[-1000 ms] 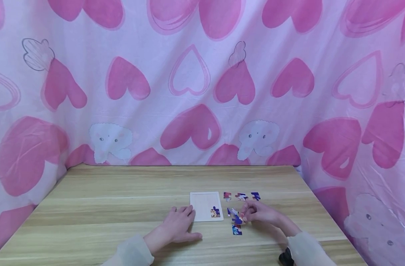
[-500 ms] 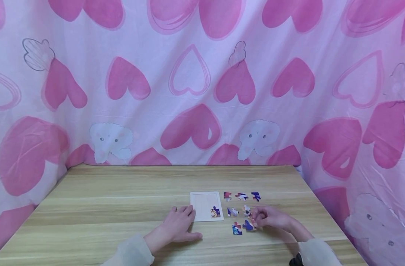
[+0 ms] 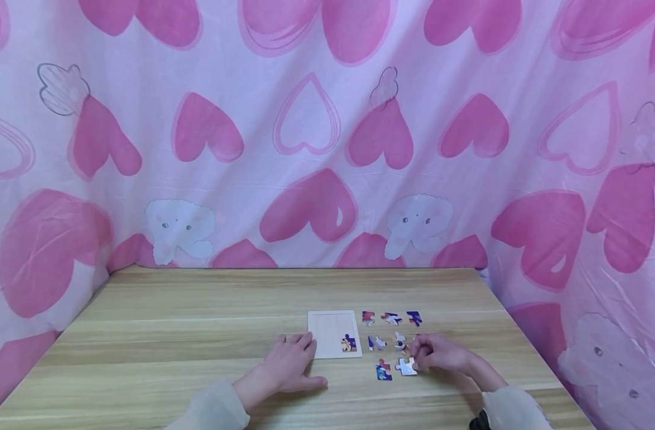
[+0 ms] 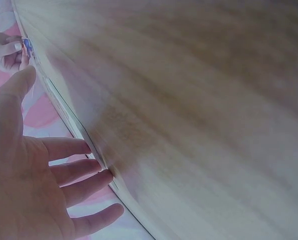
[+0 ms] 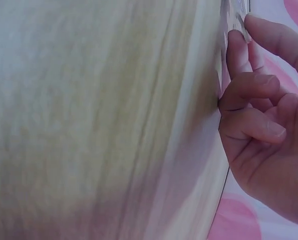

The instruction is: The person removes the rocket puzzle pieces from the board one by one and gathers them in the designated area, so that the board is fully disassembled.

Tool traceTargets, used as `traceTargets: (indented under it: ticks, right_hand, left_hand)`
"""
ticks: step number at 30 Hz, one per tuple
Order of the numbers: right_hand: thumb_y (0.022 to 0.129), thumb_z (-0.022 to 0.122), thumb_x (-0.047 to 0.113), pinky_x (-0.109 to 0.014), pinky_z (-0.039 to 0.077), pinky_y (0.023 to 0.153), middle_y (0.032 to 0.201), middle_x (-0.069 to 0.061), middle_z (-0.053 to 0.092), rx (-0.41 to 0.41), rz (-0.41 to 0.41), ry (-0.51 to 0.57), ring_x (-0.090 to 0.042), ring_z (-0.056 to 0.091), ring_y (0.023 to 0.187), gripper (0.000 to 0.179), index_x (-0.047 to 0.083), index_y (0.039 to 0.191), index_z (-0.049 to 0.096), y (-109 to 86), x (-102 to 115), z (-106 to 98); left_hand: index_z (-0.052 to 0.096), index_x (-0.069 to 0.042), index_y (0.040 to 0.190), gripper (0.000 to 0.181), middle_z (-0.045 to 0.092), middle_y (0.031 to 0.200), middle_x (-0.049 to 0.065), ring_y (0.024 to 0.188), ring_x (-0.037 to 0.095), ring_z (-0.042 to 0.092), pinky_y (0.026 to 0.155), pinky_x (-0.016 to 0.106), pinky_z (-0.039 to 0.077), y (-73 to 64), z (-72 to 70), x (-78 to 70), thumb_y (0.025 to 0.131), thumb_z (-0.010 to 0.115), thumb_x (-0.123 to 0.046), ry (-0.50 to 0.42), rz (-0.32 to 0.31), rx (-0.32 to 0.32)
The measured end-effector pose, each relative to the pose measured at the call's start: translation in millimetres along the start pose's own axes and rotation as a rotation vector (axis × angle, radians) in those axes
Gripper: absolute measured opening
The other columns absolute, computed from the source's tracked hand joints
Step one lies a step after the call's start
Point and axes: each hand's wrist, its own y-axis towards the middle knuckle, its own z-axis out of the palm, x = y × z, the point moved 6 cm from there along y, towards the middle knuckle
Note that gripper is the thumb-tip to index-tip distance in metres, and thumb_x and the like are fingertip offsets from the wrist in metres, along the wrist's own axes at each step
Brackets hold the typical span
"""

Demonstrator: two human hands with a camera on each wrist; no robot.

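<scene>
In the head view, my right hand pinches a jigsaw puzzle piece between thumb and finger; its face looks pale with glare. The right wrist view shows the thin edge of this puzzle piece at the fingertips, the other fingers curled in. My left hand lies flat with spread fingers, fingertips at the left edge of a white puzzle tray. One purple and orange piece sits in the tray's lower right corner. Close to the held piece are a blue and red piece and a white-patterned piece.
Other loose pieces lie right of the tray: a red one, a white and purple one, a dark blue one and a pale one. The wooden table meets a pink heart-patterned curtain behind.
My right hand has moved right with the puzzle piece, away from the tray, and the piece's face has turned from dark purple to pale glare. The left hand has stayed in place.
</scene>
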Motion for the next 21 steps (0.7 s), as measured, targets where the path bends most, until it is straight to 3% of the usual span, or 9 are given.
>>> traceTargets:
  ticks: [9,16,21]
  right_hand:
    - [0.076,0.066,0.009,-0.023,0.037,0.056,0.072,-0.003,0.052,-0.037,0.011,-0.130,-0.014,0.045,0.064,0.018,0.001,0.087,0.054,-1.7,1.8,-3.8]
    - [0.075,0.063,0.002,-0.023,0.040,0.057,0.077,-0.005,0.053,-0.067,-0.066,-0.141,-0.015,0.046,0.067,0.017,-0.003,0.089,0.055,2.0,9.6,-4.8]
    - [0.078,0.062,0.005,-0.025,0.041,0.060,0.080,-0.005,0.054,-0.111,-0.039,-0.151,-0.018,0.048,0.072,0.016,0.000,0.091,0.055,10.4,14.6,-1.4]
  left_hand:
    - [0.050,-0.003,0.123,0.085,0.045,0.127,0.014,0.113,0.030,0.043,0.087,0.053,0.034,0.0,-0.4,-0.5,0.073,0.042,-0.071,0.001,-0.004,0.005]
    - [0.051,-0.003,0.122,0.085,0.046,0.126,0.015,0.112,0.030,0.044,0.086,0.053,0.035,-0.4,-1.2,-0.9,0.073,0.042,-0.071,0.001,0.003,-0.006]
    - [0.051,-0.003,0.122,0.085,0.046,0.126,0.015,0.111,0.030,0.044,0.085,0.053,0.035,0.2,0.0,-0.3,0.073,0.042,-0.071,0.003,0.005,-0.013]
